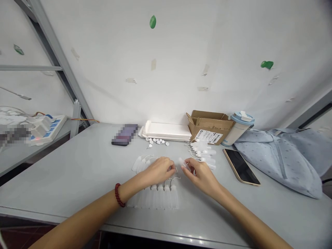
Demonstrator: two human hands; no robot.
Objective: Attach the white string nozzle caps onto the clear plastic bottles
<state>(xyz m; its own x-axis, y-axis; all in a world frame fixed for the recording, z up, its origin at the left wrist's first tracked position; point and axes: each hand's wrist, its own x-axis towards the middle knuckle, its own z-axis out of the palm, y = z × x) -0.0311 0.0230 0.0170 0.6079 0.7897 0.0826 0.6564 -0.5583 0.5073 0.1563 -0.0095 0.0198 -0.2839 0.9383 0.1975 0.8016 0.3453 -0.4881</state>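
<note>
My right hand pinches a small translucent plastic bottle by its side, tilted above the table. Just to its left, my left hand, with a red bead bracelet at the wrist, has its fingers curled together; what they hold, if anything, is too small to make out. Below the left hand lies a row of similar bottles with thin strings or tubes at their necks. Another group of bottles is partly covered by that hand. Beyond my right hand lies a loose pile of bottles.
Small white caps lie before a stack of white flat boxes. An opened cardboard box and a blue-lidded cup stand behind. Phones lie right and back left; a light blue cloth bag fills the right side.
</note>
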